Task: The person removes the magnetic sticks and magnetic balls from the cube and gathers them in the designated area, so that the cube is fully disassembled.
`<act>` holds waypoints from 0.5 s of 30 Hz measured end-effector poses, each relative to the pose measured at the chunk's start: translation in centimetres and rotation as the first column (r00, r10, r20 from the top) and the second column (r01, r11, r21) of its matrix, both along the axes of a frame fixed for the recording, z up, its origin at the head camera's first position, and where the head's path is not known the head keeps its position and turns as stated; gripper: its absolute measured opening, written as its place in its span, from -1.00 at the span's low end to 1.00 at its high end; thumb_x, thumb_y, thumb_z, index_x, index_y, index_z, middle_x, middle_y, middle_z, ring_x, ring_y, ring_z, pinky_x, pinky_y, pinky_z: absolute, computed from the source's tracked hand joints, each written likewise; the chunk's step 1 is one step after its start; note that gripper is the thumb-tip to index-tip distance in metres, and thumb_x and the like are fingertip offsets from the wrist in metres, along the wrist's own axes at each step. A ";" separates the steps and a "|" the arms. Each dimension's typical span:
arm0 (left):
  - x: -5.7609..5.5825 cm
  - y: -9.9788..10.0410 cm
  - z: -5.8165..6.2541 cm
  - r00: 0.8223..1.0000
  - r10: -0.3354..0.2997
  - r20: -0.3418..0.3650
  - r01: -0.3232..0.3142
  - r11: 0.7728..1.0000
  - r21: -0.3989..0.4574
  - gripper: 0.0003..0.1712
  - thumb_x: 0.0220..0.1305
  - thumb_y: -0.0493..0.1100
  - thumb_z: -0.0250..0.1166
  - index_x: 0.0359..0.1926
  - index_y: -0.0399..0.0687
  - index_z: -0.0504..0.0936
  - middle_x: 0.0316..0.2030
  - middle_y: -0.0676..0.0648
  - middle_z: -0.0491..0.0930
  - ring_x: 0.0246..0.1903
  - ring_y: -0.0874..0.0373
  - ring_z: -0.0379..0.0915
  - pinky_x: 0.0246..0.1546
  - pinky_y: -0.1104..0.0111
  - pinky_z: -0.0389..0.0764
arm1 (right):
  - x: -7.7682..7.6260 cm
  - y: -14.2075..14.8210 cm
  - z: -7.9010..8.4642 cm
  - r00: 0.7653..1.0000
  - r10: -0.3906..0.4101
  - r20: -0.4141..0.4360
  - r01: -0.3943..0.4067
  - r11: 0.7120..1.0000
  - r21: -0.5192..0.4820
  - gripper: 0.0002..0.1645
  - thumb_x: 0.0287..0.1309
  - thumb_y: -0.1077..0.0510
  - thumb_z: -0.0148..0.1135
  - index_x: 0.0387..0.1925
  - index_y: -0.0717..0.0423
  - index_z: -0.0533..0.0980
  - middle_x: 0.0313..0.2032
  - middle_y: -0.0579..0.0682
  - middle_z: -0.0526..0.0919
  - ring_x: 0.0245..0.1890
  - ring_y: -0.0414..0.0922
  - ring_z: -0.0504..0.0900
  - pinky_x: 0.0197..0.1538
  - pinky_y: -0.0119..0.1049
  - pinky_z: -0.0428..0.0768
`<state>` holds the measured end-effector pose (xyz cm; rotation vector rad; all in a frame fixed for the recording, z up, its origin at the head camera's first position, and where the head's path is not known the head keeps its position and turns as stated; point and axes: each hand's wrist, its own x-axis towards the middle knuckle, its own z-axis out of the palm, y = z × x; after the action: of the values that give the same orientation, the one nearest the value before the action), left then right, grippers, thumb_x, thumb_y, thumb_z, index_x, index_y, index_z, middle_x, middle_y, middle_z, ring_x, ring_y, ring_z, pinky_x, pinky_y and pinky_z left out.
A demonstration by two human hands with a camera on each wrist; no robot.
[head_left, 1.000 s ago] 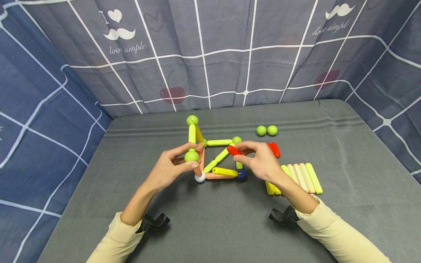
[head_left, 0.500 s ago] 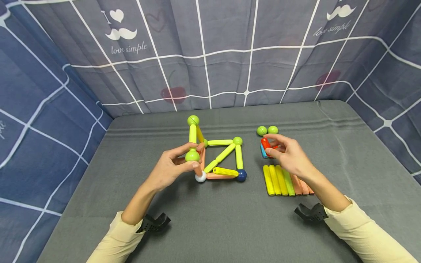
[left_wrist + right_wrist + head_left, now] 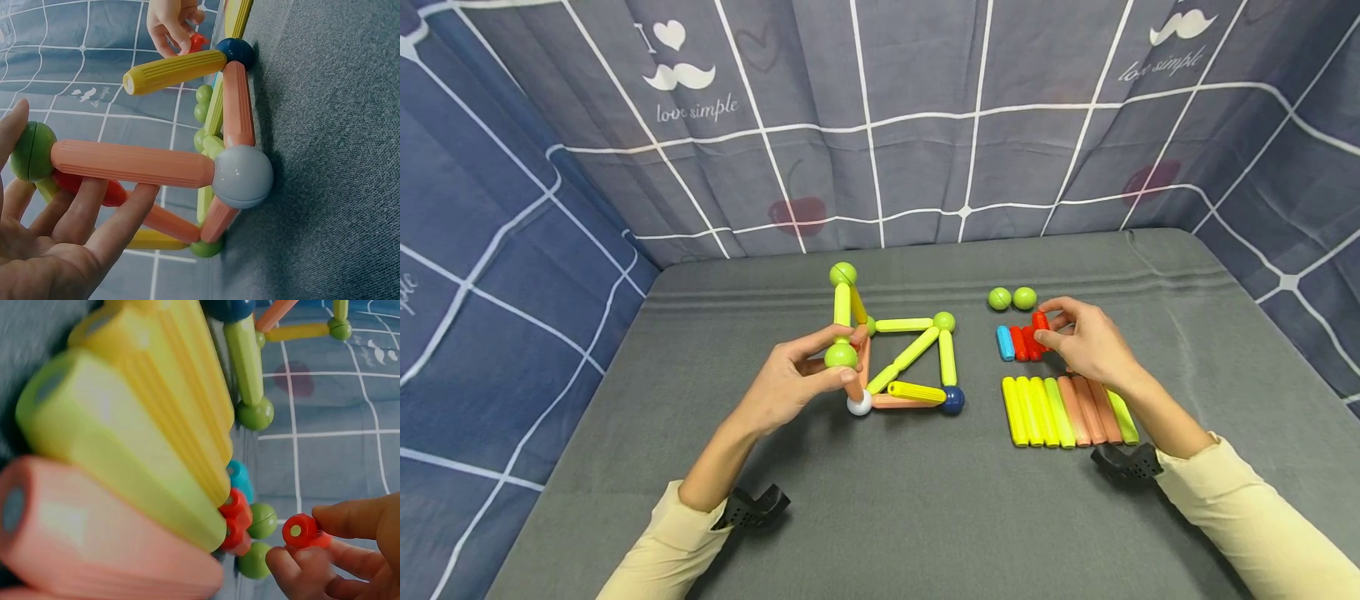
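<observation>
Head: left grip holds a green ball of the stick frame, likely steadying that raised corner; right grip pinches a red stick near the short row. Left wrist: salmon stick props green ball off white ball. Right wrist: red stick nearly end-on.

A short red rod, pale yellow at the centre of its end, is pinched in the right hand. The left hand holds a frame of sticks and balls at a green ball; beneath it, an upright salmon stick meets a white ball. A ridged yellow stick juts from a navy ball, its other end free
</observation>
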<state>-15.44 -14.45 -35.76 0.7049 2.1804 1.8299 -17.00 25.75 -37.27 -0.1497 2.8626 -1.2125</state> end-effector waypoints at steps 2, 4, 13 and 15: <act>0.0 0.0 0.0 1.000 0.001 0.001 -0.001 1.000 -0.002 -0.45 0.27 -0.25 0.38 0.27 -0.19 0.51 0.26 -0.19 0.47 -0.15 -0.06 0.61 -0.14 0.31 0.65 | -0.2 0.1 -0.1 1.000 0.001 0.019 -0.001 1.000 -0.006 -0.54 0.31 0.20 0.22 0.18 0.29 0.41 -0.12 0.27 0.56 -0.37 0.10 0.62 -0.45 -0.23 0.64; 0.0 0.0 0.1 1.000 0.000 0.002 0.000 1.000 -0.006 -0.45 0.27 -0.25 0.38 0.27 -0.19 0.50 0.26 -0.21 0.46 -0.16 -0.06 0.61 -0.15 0.31 0.65 | -0.4 0.3 -0.2 0.999 0.004 0.040 -0.003 1.000 -0.014 -0.54 0.31 0.20 0.22 0.18 0.30 0.41 -0.12 0.29 0.56 -0.39 0.10 0.62 -0.49 -0.21 0.66; 0.0 0.0 0.0 1.000 0.007 -0.013 -0.008 1.000 -0.027 -0.46 0.27 -0.25 0.38 0.27 -0.09 0.52 0.27 -0.16 0.47 -0.12 -0.03 0.62 -0.16 0.35 0.62 | -1.1 0.9 -1.0 0.996 0.011 0.085 -0.014 0.999 0.036 -0.52 0.30 0.21 0.20 0.19 0.33 0.40 -0.08 0.36 0.55 -0.61 -0.02 0.56 -0.52 -0.21 0.60; 0.0 0.0 0.1 1.000 0.012 -0.015 -0.012 0.999 -0.035 -0.46 0.27 -0.24 0.38 0.27 -0.04 0.53 0.26 -0.13 0.48 -0.14 -0.03 0.62 -0.19 0.36 0.62 | -1.2 0.9 -1.0 0.997 0.011 0.082 -0.017 0.997 0.069 -0.50 0.30 0.22 0.20 0.20 0.35 0.39 -0.07 0.36 0.55 -0.61 -0.02 0.55 -0.47 -0.18 0.59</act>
<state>-15.39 -14.50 -35.71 0.7018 2.2245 1.7935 -18.17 26.65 -38.30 -0.1151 2.8234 -1.0883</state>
